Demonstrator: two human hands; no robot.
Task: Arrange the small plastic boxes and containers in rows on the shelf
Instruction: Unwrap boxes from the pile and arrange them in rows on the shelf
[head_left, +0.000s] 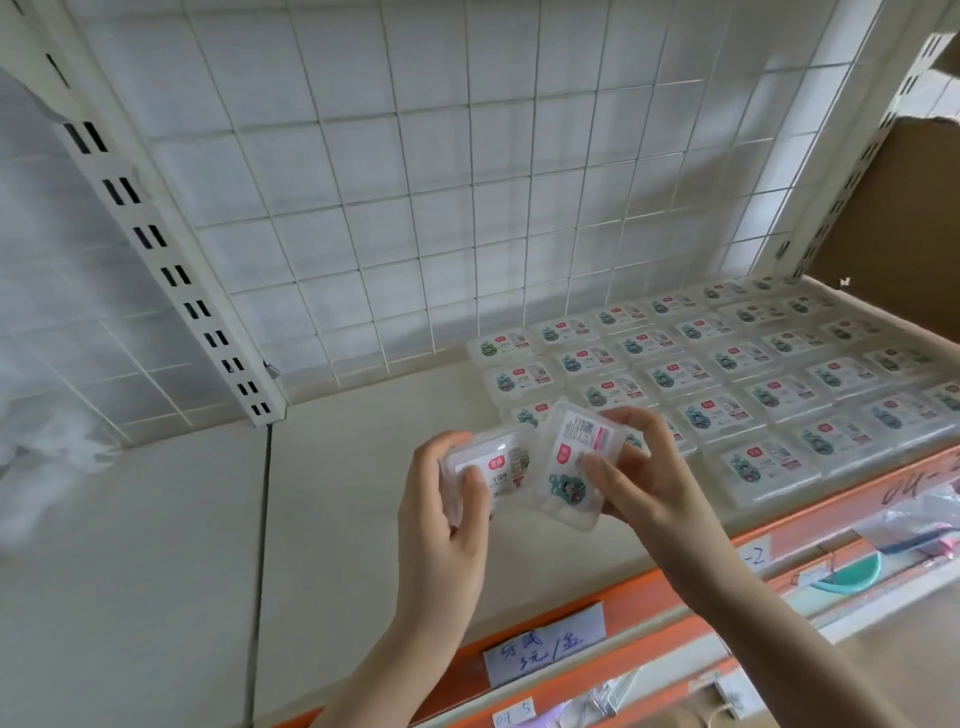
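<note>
A: We had a clear plastic box in each hand, both held above the shelf (363, 467) near its front edge. Left hand (447, 514) closed around one box (498, 467), thumb across its label. Right hand (639, 478) pinched the second box (571, 462), thumb on its face, fingers behind.

B: Orientation of the right one?

A: Tilted, long axis running front to back, printed face toward us. The laid rows (727, 374) had their long sides parallel to the front edge, so we judged this box needed a quarter turn before it went down flat.

B: And where was the gap?

A: The rows filled the right part of the shelf from the wire grid back (415, 208) to the orange front lip (649, 587). The nearest laid boxes sat just behind and right of our right hand, which was the closer one. We could not see past that hand whether the front row's left end was complete.

B: Room to move?

A: Plenty leftward: bare shelf ran to the slotted upright (171, 270). We noted the risk of nudging neighbours when sliding in.
</note>
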